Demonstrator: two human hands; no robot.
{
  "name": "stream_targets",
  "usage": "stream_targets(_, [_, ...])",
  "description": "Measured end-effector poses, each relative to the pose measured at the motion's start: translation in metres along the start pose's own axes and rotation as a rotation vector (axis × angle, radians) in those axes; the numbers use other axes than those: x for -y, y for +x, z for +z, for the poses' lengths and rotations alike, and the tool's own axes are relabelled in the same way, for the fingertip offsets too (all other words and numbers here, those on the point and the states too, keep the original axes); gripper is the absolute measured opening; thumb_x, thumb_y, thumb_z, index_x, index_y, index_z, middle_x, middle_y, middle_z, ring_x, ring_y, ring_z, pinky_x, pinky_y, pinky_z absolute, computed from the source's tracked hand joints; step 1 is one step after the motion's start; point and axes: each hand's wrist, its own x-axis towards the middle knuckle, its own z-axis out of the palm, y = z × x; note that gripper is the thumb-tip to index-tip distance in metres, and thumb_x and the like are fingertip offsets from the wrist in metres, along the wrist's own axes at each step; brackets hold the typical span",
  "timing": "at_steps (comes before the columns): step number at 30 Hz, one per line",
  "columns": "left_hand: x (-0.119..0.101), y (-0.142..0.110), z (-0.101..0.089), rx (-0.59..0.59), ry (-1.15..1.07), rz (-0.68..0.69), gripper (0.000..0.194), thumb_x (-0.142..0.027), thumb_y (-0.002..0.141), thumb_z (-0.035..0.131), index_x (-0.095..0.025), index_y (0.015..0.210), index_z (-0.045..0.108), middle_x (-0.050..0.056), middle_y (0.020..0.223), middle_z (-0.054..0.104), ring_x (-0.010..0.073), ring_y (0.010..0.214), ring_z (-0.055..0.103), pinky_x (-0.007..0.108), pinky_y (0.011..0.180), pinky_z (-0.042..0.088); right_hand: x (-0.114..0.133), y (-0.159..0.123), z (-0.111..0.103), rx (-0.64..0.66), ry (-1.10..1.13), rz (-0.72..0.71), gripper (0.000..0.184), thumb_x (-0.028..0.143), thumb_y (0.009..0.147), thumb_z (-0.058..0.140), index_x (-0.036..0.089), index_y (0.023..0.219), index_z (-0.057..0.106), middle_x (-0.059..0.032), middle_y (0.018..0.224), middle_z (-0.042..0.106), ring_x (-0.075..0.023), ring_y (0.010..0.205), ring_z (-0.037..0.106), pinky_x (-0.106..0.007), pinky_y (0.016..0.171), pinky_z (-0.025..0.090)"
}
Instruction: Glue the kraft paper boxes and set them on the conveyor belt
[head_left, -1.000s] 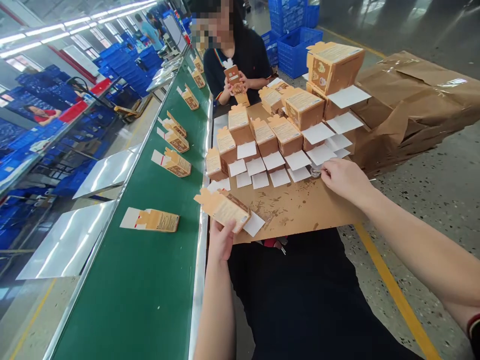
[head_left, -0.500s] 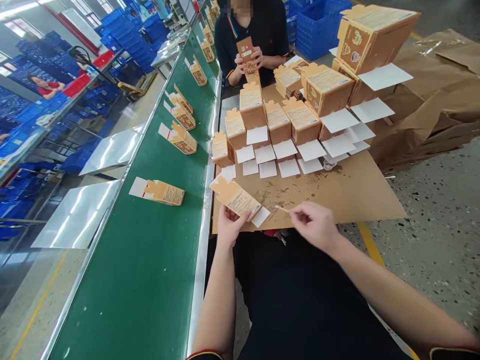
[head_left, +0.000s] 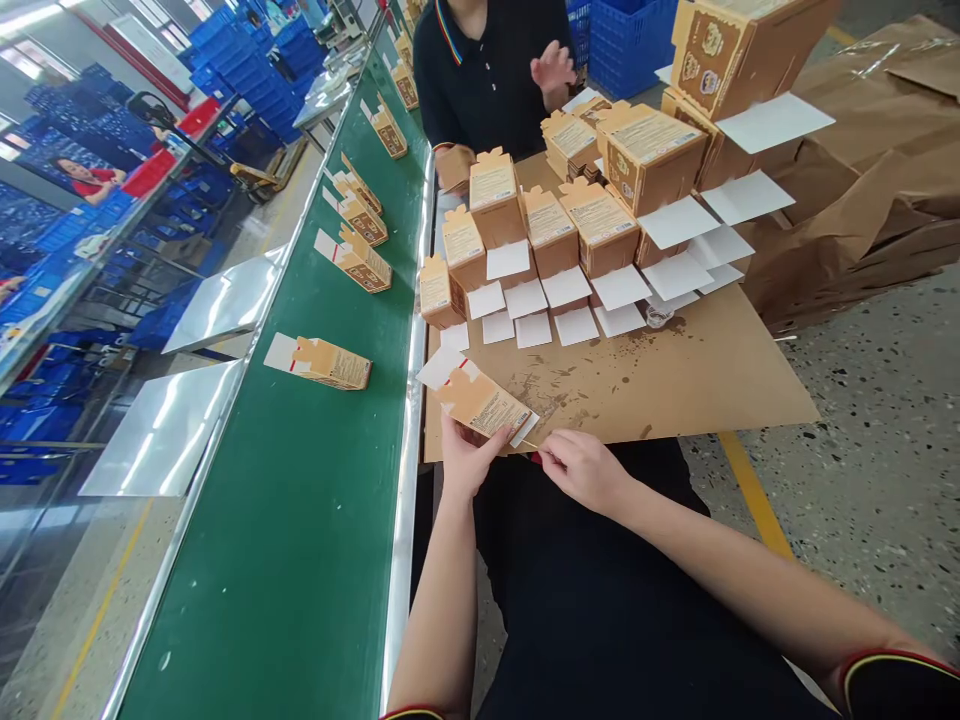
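My left hand (head_left: 466, 462) is closed round a small tan paper carton (head_left: 484, 400) with printed text. The carton is tilted over the front edge of the cardboard-covered table (head_left: 697, 385), with white flaps sticking out at both ends. Pinched in my right hand (head_left: 586, 470) is a thin pale stick (head_left: 531, 446). Its tip reaches the white flap at the carton's near end; I cannot tell whether it touches inside. Stacked cartons (head_left: 551, 232) stand just beyond, their white flaps pointing toward me.
On my left runs a green conveyor belt (head_left: 300, 520) with several cartons, the nearest carton (head_left: 334, 362) lying on its side. A small clear dish (head_left: 658, 318) sits by the stacks. Across the table is a co-worker (head_left: 491, 70). Brown paper (head_left: 840, 210) lies heaped at right.
My right hand has moved left with the stick, bringing its tip to the carton's near flap. The carton has turned slightly. The co-worker's hands have parted, one now raised and open.
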Motion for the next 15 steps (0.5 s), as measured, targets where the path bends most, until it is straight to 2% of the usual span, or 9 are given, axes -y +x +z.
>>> stream_targets(4, [0.004, -0.009, 0.005, -0.038, 0.135, 0.092, 0.083, -0.045, 0.065, 0.111, -0.025, 0.128, 0.061, 0.013, 0.130, 0.074, 0.0361, 0.131, 0.076, 0.054, 0.117, 0.060, 0.001, -0.006, -0.023, -0.071, 0.077, 0.044, 0.028, 0.008, 0.104, 0.057, 0.024, 0.081, 0.057, 0.0020, 0.071, 0.057, -0.0141, 0.062, 0.053, -0.028, 0.063, 0.045])
stream_targets(9, [0.003, -0.016, 0.011, -0.081, 0.233, 0.137, 0.092, -0.039, 0.064, 0.112, -0.027, 0.136, 0.056, 0.014, 0.138, 0.070, 0.0374, 0.134, 0.074, 0.052, 0.118, 0.060, 0.001, -0.019, -0.055, -0.095, 0.138, 0.165, 0.026, 0.010, 0.102, 0.060, 0.024, 0.080, 0.062, 0.0028, 0.069, 0.058, -0.0125, 0.058, 0.050, -0.027, 0.057, 0.042])
stream_targets(15, [0.010, -0.018, 0.017, -0.123, 0.242, 0.155, 0.090, -0.040, 0.065, 0.111, -0.028, 0.134, 0.055, 0.013, 0.134, 0.069, 0.0384, 0.136, 0.073, 0.052, 0.118, 0.059, 0.008, -0.028, -0.068, -0.117, 0.170, 0.286, 0.026, 0.015, 0.101, 0.064, 0.025, 0.077, 0.063, 0.0023, 0.067, 0.058, -0.0125, 0.054, 0.047, -0.028, 0.051, 0.040])
